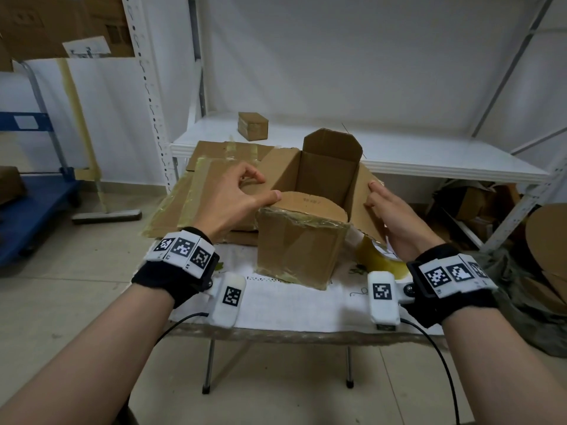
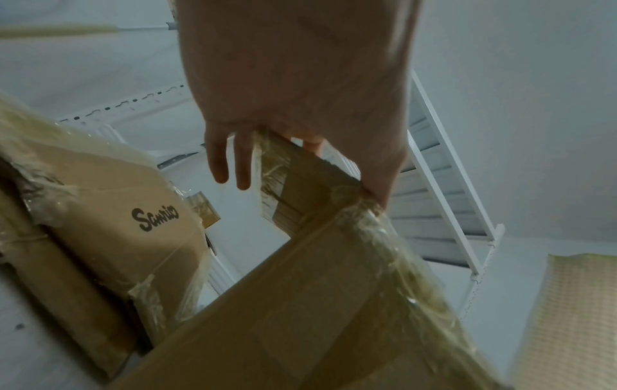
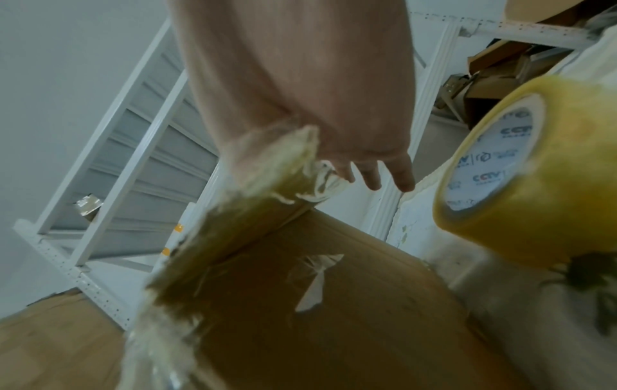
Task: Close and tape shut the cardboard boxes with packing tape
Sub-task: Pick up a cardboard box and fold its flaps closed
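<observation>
An open brown cardboard box (image 1: 302, 250) with old tape along its edges stands on a small table under a white cloth (image 1: 291, 302). Its back flap (image 1: 331, 145) stands upright and its rounded near flap (image 1: 310, 204) lies folded inward. My left hand (image 1: 242, 194) grips the left flap (image 2: 300, 184), fingers curled over it and thumb on the near flap's corner. My right hand (image 1: 389, 210) holds the right flap (image 1: 365, 191), which sits between thumb and fingers in the right wrist view. A roll of yellowish packing tape (image 1: 379, 259) (image 3: 534, 171) lies on the cloth right of the box, below my right wrist.
Flattened, taped cardboard sheets (image 1: 208, 185) lie behind the box on the left. A small taped box (image 1: 253, 125) sits on the white shelf (image 1: 429, 154) beyond. More cardboard (image 1: 472, 204) is piled under the shelf, and a blue cart (image 1: 27, 216) stands far left.
</observation>
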`<state>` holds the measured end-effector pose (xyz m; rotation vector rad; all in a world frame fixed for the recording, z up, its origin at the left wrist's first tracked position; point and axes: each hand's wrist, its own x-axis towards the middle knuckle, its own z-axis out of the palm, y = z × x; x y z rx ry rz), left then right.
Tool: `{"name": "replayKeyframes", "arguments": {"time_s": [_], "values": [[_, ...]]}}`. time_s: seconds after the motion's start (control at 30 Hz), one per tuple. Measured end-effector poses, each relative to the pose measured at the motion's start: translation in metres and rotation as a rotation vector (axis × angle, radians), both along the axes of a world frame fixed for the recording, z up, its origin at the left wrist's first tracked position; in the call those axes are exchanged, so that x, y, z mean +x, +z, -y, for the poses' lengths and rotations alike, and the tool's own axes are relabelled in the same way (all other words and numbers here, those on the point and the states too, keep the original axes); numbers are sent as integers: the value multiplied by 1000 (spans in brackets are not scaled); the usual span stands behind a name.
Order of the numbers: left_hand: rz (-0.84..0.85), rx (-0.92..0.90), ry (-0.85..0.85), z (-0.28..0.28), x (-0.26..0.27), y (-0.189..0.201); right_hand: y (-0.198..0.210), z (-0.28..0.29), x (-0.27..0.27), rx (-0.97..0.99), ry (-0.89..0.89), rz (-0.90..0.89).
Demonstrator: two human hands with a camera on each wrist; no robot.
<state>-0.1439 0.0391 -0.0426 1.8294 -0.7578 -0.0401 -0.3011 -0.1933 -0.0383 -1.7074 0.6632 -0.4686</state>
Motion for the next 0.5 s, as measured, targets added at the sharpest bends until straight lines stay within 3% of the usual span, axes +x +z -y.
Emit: {"name": "replayKeyframes", "arguments": {"time_s": [0.5], "values": [[9, 38, -14, -4, 0, 3, 25, 13, 3, -378, 140, -323]]}}
